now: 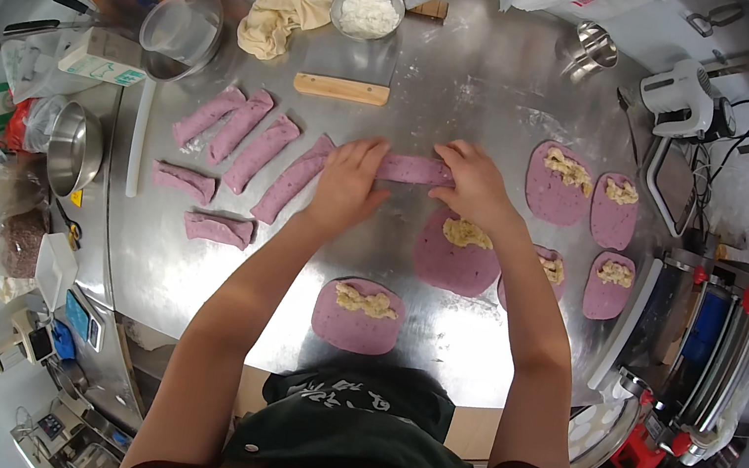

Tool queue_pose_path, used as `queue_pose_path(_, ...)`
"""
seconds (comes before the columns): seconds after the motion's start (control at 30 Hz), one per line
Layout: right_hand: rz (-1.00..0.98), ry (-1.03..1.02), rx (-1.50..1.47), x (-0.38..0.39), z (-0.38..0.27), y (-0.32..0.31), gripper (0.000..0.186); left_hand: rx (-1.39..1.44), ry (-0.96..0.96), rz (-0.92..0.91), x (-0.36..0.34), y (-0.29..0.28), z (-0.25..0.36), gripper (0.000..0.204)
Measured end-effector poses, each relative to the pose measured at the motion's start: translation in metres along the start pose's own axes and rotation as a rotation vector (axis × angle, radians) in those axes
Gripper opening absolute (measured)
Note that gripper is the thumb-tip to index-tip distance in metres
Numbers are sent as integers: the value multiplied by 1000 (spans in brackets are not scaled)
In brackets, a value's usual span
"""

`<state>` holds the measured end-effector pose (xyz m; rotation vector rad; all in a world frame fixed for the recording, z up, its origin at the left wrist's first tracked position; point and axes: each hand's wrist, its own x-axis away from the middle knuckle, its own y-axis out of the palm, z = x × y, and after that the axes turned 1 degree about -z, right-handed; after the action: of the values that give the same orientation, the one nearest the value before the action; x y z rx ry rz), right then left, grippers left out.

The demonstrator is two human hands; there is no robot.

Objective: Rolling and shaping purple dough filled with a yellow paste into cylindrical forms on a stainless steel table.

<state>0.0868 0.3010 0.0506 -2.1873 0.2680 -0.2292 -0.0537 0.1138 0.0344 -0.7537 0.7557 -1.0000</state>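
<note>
My left hand (354, 180) grips the left end of a purple dough roll (404, 167), while my right hand (468, 185) holds its right end, fingers curled over it. Several finished purple rolls (258, 153) lie to the left, one partly behind my left hand. Just below my right hand is a flat purple dough piece (444, 266) with pale yellow filling. More filled pieces (556, 198) lie to the right, and another (352, 330) sits nearer my apron, below the hands.
A wooden-handled scraper (340, 89), flour bowl (368, 12) and cloth (283, 12) sit at the back of the steel table (464, 69). Bowls (74, 146) and tools crowd the left; a hand mixer (674, 96) and a roller machine (706, 343) stand right.
</note>
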Motion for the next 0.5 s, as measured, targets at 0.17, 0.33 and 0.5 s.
queue_pose_path(0.17, -75, 17, 76, -9, 10, 7, 52, -52, 13, -275, -35, 8, 0, 57)
queue_pose_path(0.33, -283, 67, 89, -34, 9, 4, 34, -144, -59, -429, -50, 10, 1, 51)
queue_pose_path(0.5, -342, 95, 31, -57, 8, -13, 34, 153, -211, -430, -65, -5, -6, 43)
